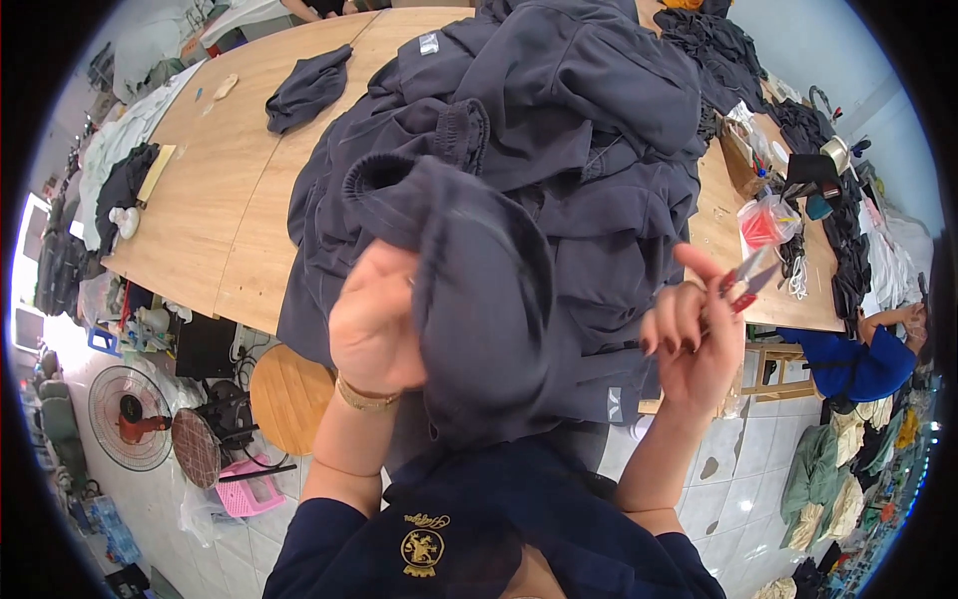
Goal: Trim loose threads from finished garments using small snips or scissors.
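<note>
A person in a dark navy top works at a broad wooden table [230, 215], the left hand [374, 324] at the near-left side of a dark grey garment [489, 309] raised before the chest; the cloth hides that hand's fingertips, so how tightly they grip cannot be told; the right hand [696, 344], off to the garment's right, has its fingers curled around red-handled snips [744, 301], blades pointing up and away; a heap of dark grey clothing [619, 100] fills the middle of the tabletop directly beyond, the lifted garment blocking part of it from sight; a separate dark piece [309, 90] lies on bare wood to the far left; along the right stand a clear plastic bag with red contents [766, 224] and a bundle of white cord [797, 280]; on the floor at left, a fan [131, 419], a round wooden stool [289, 399] and a pink stool [249, 487] crowd together; at far right, another person in blue [863, 367] bends near piled green cloth [810, 474].
</note>
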Motion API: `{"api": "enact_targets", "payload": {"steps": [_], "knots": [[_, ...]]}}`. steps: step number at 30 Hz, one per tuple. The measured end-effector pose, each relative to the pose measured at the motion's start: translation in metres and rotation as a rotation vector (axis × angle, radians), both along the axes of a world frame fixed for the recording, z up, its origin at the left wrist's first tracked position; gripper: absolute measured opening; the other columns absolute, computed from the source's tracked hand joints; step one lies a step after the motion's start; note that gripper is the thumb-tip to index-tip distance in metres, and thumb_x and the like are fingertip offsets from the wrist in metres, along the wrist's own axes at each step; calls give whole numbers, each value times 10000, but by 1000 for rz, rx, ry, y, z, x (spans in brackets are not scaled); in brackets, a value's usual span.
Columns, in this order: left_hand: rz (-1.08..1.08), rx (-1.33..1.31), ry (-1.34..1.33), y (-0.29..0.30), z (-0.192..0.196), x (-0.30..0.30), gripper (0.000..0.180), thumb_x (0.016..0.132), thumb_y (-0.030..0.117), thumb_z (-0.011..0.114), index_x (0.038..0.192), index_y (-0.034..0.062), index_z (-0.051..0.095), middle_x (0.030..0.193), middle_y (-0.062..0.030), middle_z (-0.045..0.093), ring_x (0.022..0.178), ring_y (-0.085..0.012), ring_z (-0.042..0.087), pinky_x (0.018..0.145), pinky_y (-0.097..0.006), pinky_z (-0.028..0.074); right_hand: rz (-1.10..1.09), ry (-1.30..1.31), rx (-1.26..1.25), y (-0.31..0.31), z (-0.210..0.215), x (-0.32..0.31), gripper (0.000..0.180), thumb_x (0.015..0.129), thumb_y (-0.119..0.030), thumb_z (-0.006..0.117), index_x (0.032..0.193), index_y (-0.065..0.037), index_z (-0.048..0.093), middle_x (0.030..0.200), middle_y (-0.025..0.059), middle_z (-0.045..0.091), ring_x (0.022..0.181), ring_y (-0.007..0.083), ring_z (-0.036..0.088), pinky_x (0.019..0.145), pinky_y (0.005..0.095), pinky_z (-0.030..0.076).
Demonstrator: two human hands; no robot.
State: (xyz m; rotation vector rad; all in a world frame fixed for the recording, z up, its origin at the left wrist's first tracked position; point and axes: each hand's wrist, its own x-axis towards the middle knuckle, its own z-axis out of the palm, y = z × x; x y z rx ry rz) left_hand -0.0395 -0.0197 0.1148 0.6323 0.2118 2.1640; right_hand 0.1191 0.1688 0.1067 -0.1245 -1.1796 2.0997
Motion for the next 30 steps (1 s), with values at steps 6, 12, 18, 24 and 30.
{"api": "enact_targets", "payload": {"steps": [6, 12, 18, 24, 30], "knots": [[-581, -331, 243, 22, 38, 22, 292, 862, 73, 588, 1118, -66, 565, 1028, -76, 641, 909, -121, 595, 844, -245, 458, -317, 79, 156, 10, 0, -3, 467, 991, -304, 364, 1239, 75, 475, 1137, 190, 564, 1155, 292, 490, 975, 430, 373], [-880, -508, 188, 48, -59, -18, 291, 913, 138, 565, 1152, -28, 554, 1061, -46, 637, 950, -84, 604, 848, -215, 471, -119, -305, 715, -2, -49, -15, 379, 901, -270, 476, 1149, -12, 600, 1291, 118, 539, 1320, 253, 364, 1121, 448, 94], [-423, -1048, 617, 48, -114, -32, 366, 962, 241, 491, 1196, -40, 515, 1064, -52, 614, 901, -82, 579, 844, -217, 451, -161, -710, 765, -30, -117, -24, 78, 904, -81, 482, 924, -30, 537, 685, 57, 545, 640, 199, 547, 710, 315, 450], [215, -1004, 1512, 22, -91, 0, 366, 916, 280, 536, 1191, 39, 540, 970, -136, 616, 905, -286, 566, 830, -358, 420, -286, -849, 484, -39, -144, -21, 213, 960, -181, 490, 854, 4, 483, 618, 48, 447, 565, 124, 414, 538, 280, 365], [352, -1112, 1485, 22, -101, 19, 217, 881, 175, 563, 1022, 14, 595, 830, -115, 632, 739, -307, 572, 699, -330, 445, -224, -819, 432, -38, -132, -14, 128, 939, -121, 497, 913, 2, 521, 697, 63, 486, 623, 133, 456, 589, 277, 394]]}}
